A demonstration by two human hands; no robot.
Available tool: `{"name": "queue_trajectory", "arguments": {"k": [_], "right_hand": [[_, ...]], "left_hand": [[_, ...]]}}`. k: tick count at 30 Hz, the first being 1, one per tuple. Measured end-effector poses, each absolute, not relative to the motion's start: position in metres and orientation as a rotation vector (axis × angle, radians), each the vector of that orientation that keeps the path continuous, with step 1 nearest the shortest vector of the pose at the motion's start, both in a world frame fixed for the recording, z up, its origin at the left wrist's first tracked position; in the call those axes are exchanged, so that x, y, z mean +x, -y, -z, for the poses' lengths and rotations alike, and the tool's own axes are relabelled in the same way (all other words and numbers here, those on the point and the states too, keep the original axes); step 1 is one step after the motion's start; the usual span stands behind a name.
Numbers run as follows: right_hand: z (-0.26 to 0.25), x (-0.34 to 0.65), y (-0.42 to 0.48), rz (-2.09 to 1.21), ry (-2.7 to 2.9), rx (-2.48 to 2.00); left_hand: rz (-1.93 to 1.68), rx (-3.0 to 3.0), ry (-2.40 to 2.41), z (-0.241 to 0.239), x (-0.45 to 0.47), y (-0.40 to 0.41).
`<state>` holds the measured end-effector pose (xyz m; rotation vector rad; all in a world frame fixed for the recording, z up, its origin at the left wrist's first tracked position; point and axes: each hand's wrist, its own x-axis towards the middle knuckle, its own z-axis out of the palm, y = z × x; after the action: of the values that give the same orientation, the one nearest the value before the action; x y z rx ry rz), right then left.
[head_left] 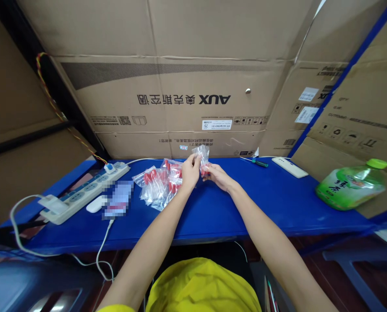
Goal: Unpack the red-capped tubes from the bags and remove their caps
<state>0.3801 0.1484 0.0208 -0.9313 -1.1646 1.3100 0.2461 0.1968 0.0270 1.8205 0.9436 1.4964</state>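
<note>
Between my two hands is a small clear plastic bag [202, 152] with red pieces in its lower end. My left hand [191, 170] pinches the bag's left side near its upper part. The fingers of my right hand [218, 175] are closed on the bag's lower end, around the red pieces. Just left of my left hand lies a pile of similar clear bags [154, 188] with red parts inside, spread on the blue tabletop [226, 212]. The exact kind of the red pieces is too small to tell.
At the left are a power strip [91, 188], a white mouse-shaped object [96, 204] and a phone [118, 198] on a cable. To the right lie a screwdriver [260, 163], a white flat device [290, 167] and a green bottle [349, 186]. Cardboard [180, 78] walls the back.
</note>
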Motion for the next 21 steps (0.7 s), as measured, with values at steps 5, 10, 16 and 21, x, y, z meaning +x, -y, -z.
{"name": "queue_trajectory", "arguments": {"k": [5,10,16,21], "right_hand": [[-0.021,0.376,-0.149,-1.34,1.09,-0.9],[-0.02,0.375,-0.15,-1.313,1.079,-0.943],[-0.024,0.376,-0.147,-1.375,1.109,-0.943],[-0.026,0.386,-0.144,-1.416,1.216,-1.03]], "left_hand": [[-1.519,1.789,-0.924,-0.03,0.243,-0.197],[-1.531,1.849,-0.881,-0.03,0.243,-0.197],[-1.599,1.668,-0.902,-0.025,0.244,-0.205],[-1.765,1.335,-1.072,-0.025,0.23,-0.222]]}}
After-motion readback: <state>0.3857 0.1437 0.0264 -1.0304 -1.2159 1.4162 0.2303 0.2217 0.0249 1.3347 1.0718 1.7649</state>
